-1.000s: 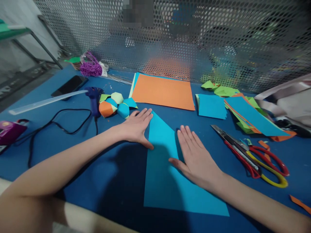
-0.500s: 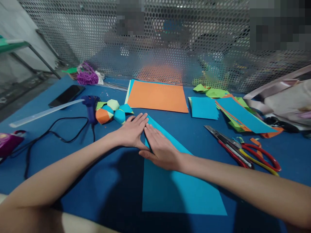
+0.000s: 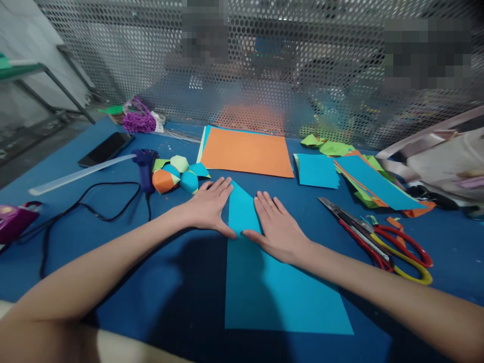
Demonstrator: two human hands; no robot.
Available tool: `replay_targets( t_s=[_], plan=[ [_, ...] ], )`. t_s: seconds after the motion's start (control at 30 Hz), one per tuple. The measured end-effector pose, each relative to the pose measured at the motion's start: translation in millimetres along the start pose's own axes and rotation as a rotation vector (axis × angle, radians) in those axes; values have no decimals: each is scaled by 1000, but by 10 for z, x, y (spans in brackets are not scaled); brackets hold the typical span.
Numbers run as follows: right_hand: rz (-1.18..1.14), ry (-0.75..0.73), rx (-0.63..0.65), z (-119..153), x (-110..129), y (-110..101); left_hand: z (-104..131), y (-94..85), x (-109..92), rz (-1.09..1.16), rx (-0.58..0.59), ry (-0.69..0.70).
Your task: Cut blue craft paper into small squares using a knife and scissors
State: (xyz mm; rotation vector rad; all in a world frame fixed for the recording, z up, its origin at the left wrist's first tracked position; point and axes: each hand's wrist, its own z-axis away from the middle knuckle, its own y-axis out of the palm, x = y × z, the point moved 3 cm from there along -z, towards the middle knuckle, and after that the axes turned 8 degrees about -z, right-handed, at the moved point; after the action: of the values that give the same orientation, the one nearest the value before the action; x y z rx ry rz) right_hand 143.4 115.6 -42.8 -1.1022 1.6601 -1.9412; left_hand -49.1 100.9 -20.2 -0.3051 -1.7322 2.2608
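A blue sheet of paper (image 3: 291, 307) lies on the table in front of me, its far part folded over into a slanting point. My left hand (image 3: 212, 206) rests flat at the sheet's left edge near that point, fingers stretched out and thumb on the paper. On the slanted right edge lies my right hand (image 3: 278, 227), palm down with its fingers extended and its thumb pointing toward the left one. A strip of the folded paper shows between the two hands. Part of the slanting edge is hidden under my right hand and forearm.
Beyond the hands lies an orange paper stack (image 3: 245, 151). To the left are folded paper pieces (image 3: 166, 179), a glue gun (image 3: 144, 169) with its cord, and a phone (image 3: 106, 149). Blue squares (image 3: 318, 170), paper strips (image 3: 378, 179), a utility knife (image 3: 363, 232) and scissors (image 3: 406, 247) lie right.
My right hand has slid right and toward me along the slanted edge, away from my left hand, uncovering the folded part. The left hand stays in place.
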Motion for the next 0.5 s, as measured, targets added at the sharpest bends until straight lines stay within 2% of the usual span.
replay_targets(
  t_s=[0.07,0.13,0.23,0.33,0.5],
  plan=[
    [-49,-27,-13,-65,62,-41,-13,10,-1,-15,-14,4],
    [-129,-118,-10,-176,178,-61,-23,17,0,-41,-25,6],
    [-284,-216,54,-377,334,-24,-25,22,8,-80,-7,11],
    [-363,-196,76,-536,363,44,-15,28,20,-68,-9,32],
    [-299,-171,16,-592,280,117,-10,48,36,-20,-65,48]
  ],
)
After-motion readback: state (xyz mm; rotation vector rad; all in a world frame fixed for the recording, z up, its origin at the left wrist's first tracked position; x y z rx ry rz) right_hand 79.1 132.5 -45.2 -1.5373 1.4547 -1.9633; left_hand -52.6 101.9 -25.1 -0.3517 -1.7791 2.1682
